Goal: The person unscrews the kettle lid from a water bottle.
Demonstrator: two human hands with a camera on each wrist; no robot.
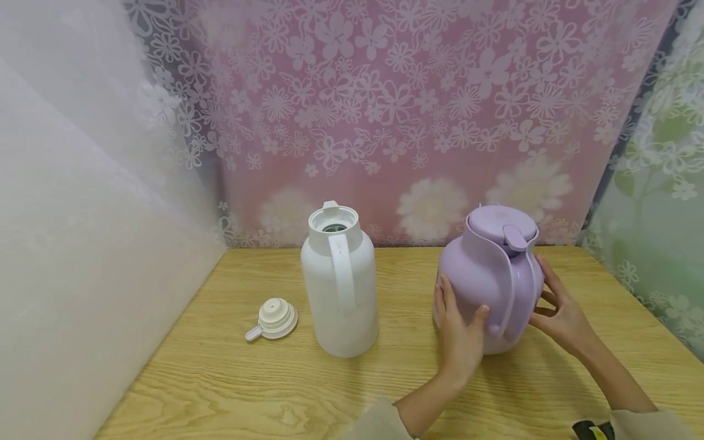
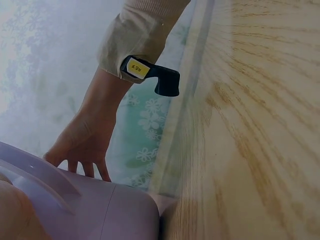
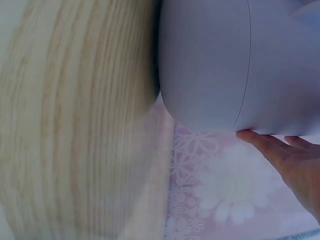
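We read the step in hand as positioning or steadying the lilac vacuum jug (image 1: 478, 266), right side of the table (image 1: 220, 391), handle facing near. Left hand (image 1: 461, 342) lies on its left near side, right hand (image 1: 562, 321) has fingertips on its right; hands apart, fingers spread, bracing it between them. Base raised or resting: can't tell. Next move, we'd judge, calls for even pressure from both sides so it doesn't tip. Lilac lid (image 1: 497, 221) is on, contents hidden. White vacuum jug (image 1: 324, 287), centre, is uncovered, dark inside the neck; fill unclear. Its white stopper (image 1: 275, 318) apparently lies just left.
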